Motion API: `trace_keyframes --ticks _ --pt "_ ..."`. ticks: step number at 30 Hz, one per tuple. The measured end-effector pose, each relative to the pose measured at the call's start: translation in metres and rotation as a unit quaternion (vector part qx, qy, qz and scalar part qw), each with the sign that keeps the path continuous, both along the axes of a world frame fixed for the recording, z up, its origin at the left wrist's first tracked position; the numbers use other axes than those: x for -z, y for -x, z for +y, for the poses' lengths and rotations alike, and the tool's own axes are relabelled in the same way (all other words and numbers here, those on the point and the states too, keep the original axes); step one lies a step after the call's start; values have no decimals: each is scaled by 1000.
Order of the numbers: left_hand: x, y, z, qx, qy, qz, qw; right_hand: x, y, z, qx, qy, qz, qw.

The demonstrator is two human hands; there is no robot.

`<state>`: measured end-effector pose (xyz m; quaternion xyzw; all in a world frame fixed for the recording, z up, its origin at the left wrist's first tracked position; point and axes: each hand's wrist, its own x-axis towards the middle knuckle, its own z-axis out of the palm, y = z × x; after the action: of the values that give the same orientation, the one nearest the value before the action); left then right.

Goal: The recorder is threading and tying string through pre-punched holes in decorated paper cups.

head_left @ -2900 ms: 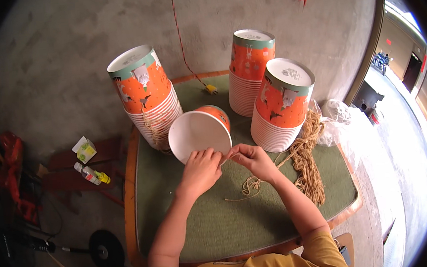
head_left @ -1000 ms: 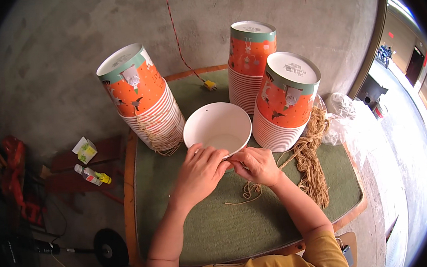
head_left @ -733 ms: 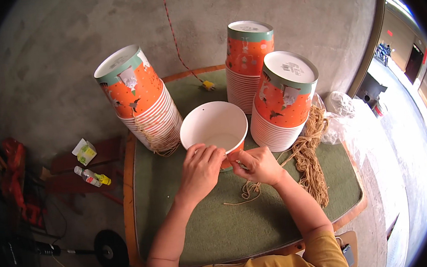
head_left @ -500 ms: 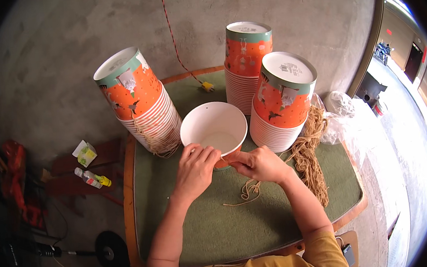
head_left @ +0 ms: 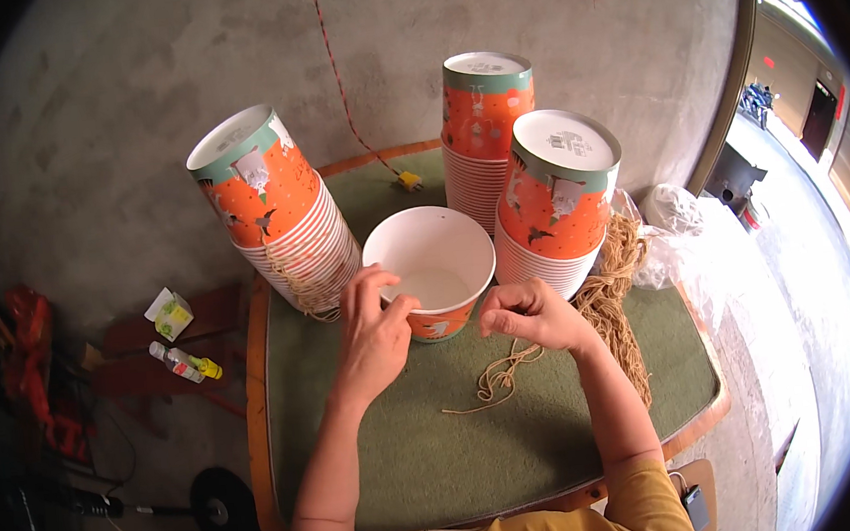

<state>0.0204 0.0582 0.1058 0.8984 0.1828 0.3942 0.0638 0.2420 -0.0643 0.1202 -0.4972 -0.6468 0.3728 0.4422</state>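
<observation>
A white paper bucket (head_left: 443, 309) with an orange printed outside stands upright, mouth up, on the green tabletop (head_left: 429, 445). At its near left rim is my left hand (head_left: 375, 329), fingers bent and spread apart, holding nothing; whether the fingertips touch the rim I cannot tell. My right hand (head_left: 539, 318) is just off the bucket's near right side, thumb and forefinger pinched on what looks like a thin strand of twine. Below that hand a loose length of twine (head_left: 494, 385) curls on the table. A thick hank of tan twine (head_left: 633, 334) lies to the right.
Upside-down bucket stacks stand at left (head_left: 276, 212), back (head_left: 487, 121) and right (head_left: 558, 205); twine loops hang on the left one. A yellow plug (head_left: 409, 181) hangs by the wall. Clear plastic bags (head_left: 677, 231) are beyond the table's right edge, a bench (head_left: 131, 338) at left.
My left hand has loosened from the bucket's front and moved slightly left. My right hand has drawn away from the bucket to the right, still pinched. The bucket's front now shows between them.
</observation>
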Motion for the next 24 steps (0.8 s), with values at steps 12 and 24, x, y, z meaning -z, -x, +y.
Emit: trace_keyframes --ticks 12,24 --pt "12 21 41 -13 112 -120 986 11 -5 7 11 3 154 988" --pt "35 56 90 -14 199 -150 968 -3 36 0 -106 6 -66 992"
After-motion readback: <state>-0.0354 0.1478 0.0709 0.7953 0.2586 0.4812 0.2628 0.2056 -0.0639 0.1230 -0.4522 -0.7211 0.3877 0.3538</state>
